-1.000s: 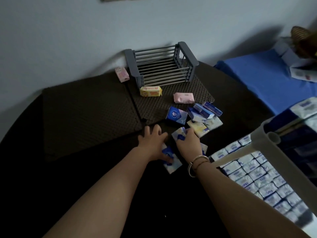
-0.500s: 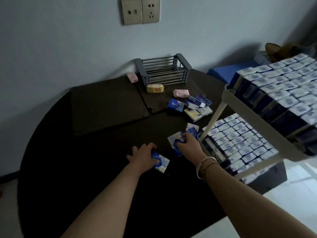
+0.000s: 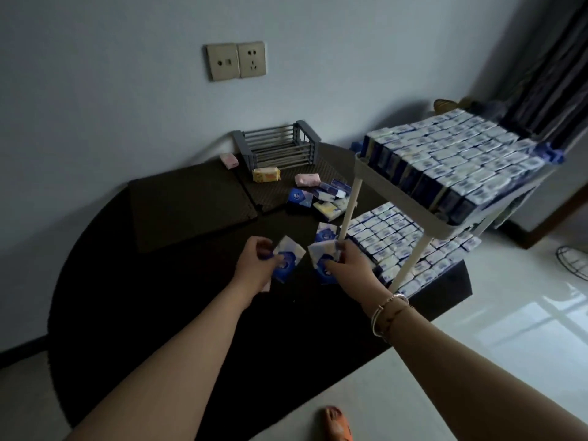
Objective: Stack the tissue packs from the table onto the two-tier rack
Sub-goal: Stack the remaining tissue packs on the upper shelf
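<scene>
the two-tier rack (image 3: 394, 183) stands at the right of the frame, its upper tier at upper right and its lower tier at centre right. both tiers carry close rows of blue-and-white tissue packs, and little free surface shows on either, so the task is judged well advanced.

still to move: a loose cluster of packs (image 3: 321, 198) on the table (image 3: 159, 313) at centre frame, just left of the rack's near post (image 3: 348, 214); one blue-and-white pack (image 3: 326, 232) lying below that cluster; a yellow pack (image 3: 266, 175) and a pink pack (image 3: 307, 179) in front of the grey wire basket (image 3: 276, 149); and a second pink pack (image 3: 229, 160) to the basket's left.

the left hand (image 3: 254, 265) grips one blue-and-white pack (image 3: 288, 259), fingers curled round it. the right hand (image 3: 348, 265) pinches another pack (image 3: 323, 262). the two hands are near each other, not touching, at centre frame above the dark table.

open room: the right hand is just beside the near post, and the upper tier overhangs the lower one, so entry to the lower tier is a low slot between posts. the upper tier is reachable from above. the table's curved edge runs along the lower frame; an orange shoe (image 3: 335, 423) shows on the floor there.
</scene>
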